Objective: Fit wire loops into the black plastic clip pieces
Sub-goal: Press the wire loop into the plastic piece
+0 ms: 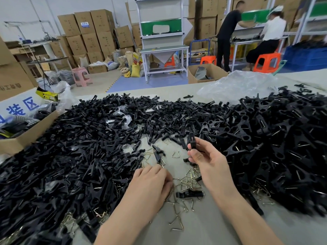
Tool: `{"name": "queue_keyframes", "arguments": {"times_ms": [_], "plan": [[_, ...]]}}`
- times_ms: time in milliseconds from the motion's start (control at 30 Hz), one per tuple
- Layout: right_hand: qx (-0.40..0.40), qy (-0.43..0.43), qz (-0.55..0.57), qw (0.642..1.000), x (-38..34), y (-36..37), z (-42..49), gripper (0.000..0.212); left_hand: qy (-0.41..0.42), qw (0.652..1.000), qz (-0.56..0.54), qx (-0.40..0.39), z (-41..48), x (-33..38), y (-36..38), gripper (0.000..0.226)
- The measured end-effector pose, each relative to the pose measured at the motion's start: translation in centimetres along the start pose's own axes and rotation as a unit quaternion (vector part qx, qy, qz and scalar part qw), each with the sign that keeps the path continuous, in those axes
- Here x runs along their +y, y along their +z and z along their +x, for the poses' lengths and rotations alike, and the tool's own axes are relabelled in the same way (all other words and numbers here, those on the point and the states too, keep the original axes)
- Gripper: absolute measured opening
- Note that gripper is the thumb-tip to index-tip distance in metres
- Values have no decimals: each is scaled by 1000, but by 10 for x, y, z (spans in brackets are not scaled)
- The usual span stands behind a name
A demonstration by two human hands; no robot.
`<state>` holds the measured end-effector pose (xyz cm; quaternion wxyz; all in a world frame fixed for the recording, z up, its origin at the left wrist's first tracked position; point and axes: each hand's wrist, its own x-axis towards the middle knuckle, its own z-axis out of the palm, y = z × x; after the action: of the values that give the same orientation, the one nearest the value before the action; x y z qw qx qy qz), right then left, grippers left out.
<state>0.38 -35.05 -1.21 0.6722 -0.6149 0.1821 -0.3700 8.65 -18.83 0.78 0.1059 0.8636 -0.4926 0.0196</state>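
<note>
My right hand (208, 160) holds a black plastic clip piece (191, 140) upright between thumb and fingertips, above the bare middle of the table. My left hand (152, 181) lies knuckles up on the table with fingers curled down among scattered triangular wire loops (188, 182); whether it pinches a loop is hidden under the fingers. More loops (177, 224) lie nearer me. A loose black clip piece (190, 193) lies between my wrists, another one (158, 154) just beyond my left hand.
Large heaps of black clip pieces cover the table on the left (70, 156) and right (283, 138). An open cardboard box (26, 133) stands at the left edge, a clear plastic bag (238, 85) at the back right. Two people work at benches far behind.
</note>
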Motion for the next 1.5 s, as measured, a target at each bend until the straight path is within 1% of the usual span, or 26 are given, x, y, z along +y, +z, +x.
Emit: {"name": "queue_keyframes", "arguments": {"times_ms": [100,200,367,400,433,467,533,567,733,833,900,967,1000,1100,1133,1167,1233,1267,1300,1367,1400,1433,1500], "plan": [[-6,-4,-15,1000,0,0,0,36,8,999,-29,-18,-2,-3,1,35],[-12,-12,-30,999,-2,0,-2,33,13,999,-43,-2,-1,-5,0,25],[-21,-11,-37,999,-4,0,-5,30,23,999,-26,11,-1,-4,0,14],[-23,-12,-39,999,-4,0,-5,30,16,998,-48,22,-1,-4,-2,9],[-25,-12,-42,999,-4,1,-6,30,-5,995,-92,38,0,-2,-3,8],[-28,-14,-44,999,-5,1,-6,30,-31,986,-151,56,1,-2,-5,10],[-32,-19,-51,998,-6,2,-7,32,-73,956,-269,92,3,0,-7,13],[-34,-21,-57,998,-6,2,-7,32,-84,941,-310,109,3,0,-8,13],[-58,-29,-79,995,-6,5,-10,37,-121,871,-451,152,6,3,-10,10],[-86,-20,-74,993,-7,6,-10,38,-139,842,-497,157,9,4,-10,8],[-122,-16,-49,991,-6,6,-10,34,-145,832,-514,150,10,4,-10,8],[-149,-6,-7,989,-9,5,-11,28,-148,834,-512,141,10,3,-8,10],[-149,-2,9,989,-10,5,-12,27,-151,837,-507,142,11,3,-6,10],[-102,0,31,994,-11,2,-8,24,-162,864,-449,162,15,0,1,8],[-83,1,40,996,-11,1,-6,24,-163,867,-440,169,19,-1,2,5],[-68,5,51,996,-10,0,-5,26,-168,859,-452,172,23,-2,1,6],[-53,9,66,996,-11,0,-4,27,-191,825,-505,166,36,-4,-3,24],[-50,8,67,996,-11,0,-5,27,-202,823,-505,164,41,-4,-5,34],[-48,8,67,997,-11,1,-5,26,-202,841,-474,165,43,-4,-6,41],[-42,11,71,996,-11,1,-5,27,-159,912,-345,154,41,-4,-3,41],[-40,13,75,996,-11,1,-5,28,-119,945,-278,125,37,-2,-3,37],[-37,16,78,996,-11,1,-4,29,-74,968,-225,80,32,1,-2,35],[-30,19,84,996,-10,1,-3,31,17,987,-157,-13,25,5,3,38]]}}
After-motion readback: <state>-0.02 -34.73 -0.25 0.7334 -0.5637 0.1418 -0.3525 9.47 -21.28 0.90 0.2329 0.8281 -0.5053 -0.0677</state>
